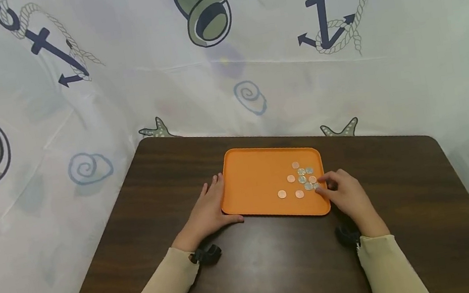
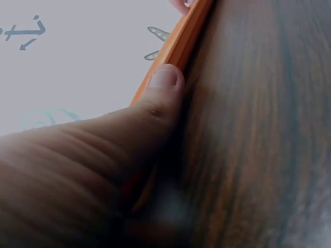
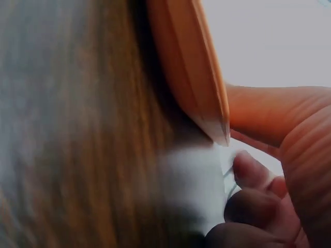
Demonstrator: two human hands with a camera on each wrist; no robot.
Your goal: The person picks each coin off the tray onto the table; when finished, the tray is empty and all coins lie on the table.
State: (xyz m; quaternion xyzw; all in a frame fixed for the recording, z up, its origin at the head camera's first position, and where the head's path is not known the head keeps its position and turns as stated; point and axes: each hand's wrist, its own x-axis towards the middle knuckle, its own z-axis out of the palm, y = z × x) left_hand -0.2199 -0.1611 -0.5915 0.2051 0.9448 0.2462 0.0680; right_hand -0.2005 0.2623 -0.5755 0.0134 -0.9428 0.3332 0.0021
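Note:
An orange tray [image 1: 257,178] lies on the dark wooden table. Copper-coloured and silvery coins [image 1: 302,180] are scattered over its right half, several of them bunched close to the right edge. My left hand [image 1: 208,210] rests against the tray's left front corner, fingers straight along the left side and thumb stretched along the front edge. In the left wrist view the thumb [image 2: 164,85] lies right at the tray's rim. Over the right rim reaches my right hand [image 1: 347,194], index finger and thumb bent at the bunched coins; I cannot tell whether they pinch one.
The brown tabletop [image 1: 278,265] surrounds the tray on all sides. Behind and beside it hangs a white curtain [image 1: 148,43] printed with anchors, shells and starfish. Each wrist bears a dark strapped device [image 1: 207,255] just past the sleeve.

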